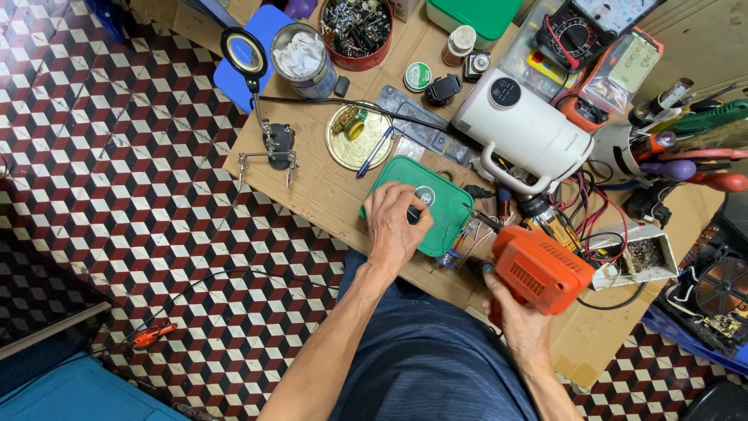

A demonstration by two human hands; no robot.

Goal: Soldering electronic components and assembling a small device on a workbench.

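1. Right now the left hand (396, 222) lies flat on a green plastic box (436, 204), which rests on the cardboard-covered counter (327, 191) just in front of the person.
2. Its fingers (407, 204) are bent and pressed together around a small dark piece at the round badge on the lid; what exactly they pinch, I cannot tell (the thumb hides it).
3. Most of the green box stays visible to the right of the fingers and above them, while its near-left corner is under the palm.
4. The right hand (520, 320) holds an orange power drill (538, 269) from below, with the fingers wrapped tight around the grip; the orange body stands above the hand, and the dark chuck points toward the wires.
5. The drill is just beside the right edge of the green box, not touching it.
6. A white kettle-shaped appliance (518, 125) lies behind the drill, and a round brass dish (357, 140) with a blue pen sits behind the box.
7. A magnifier on a small stand (269, 117) is at the left edge of the counter.
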